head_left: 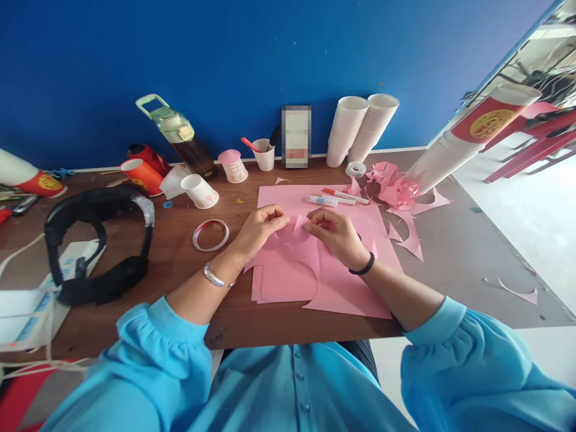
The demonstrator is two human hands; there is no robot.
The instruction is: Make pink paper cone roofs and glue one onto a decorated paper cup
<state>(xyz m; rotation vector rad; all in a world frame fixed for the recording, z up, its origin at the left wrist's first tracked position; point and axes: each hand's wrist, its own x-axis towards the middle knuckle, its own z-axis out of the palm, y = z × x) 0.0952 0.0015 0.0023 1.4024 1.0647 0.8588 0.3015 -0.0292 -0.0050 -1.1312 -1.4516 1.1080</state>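
2 tight pinches on pink paper (299, 230): left grip (264, 227), right grip (336, 237)

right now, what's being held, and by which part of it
A piece of pink paper, pinched near its upper right edge by the right hand. Whether the left hand grips it too cannot be told.

A silver bangle (213, 275) sits behind the left fingers (272, 211), a black band (362, 266) behind the right fingers (324, 217); farther back, gathered blue sleeves (164, 345).
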